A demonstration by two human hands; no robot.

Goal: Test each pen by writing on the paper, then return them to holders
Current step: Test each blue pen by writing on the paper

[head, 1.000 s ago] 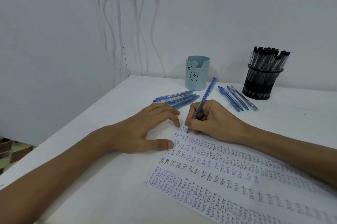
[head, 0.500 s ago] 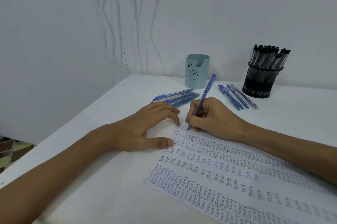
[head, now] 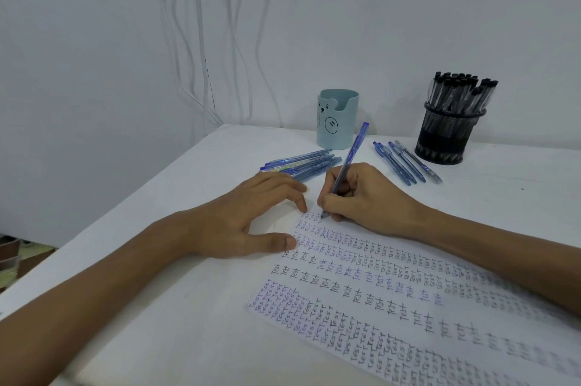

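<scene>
The right hand (head: 361, 197) grips a blue pen (head: 349, 162), tip on the paper (head: 408, 307) at its far corner. The left hand (head: 245, 222) rests open at the sheet's edge. Beyond, loose pens (head: 301, 164) lie in two piles near the blue cup (head: 336, 118) — the black holder (head: 446, 137) is full, so probably half remains.

matt paper (head: 408, 307), black wire-mesh holder (head: 446, 134), translucent plastic pen (head: 350, 159)
</scene>
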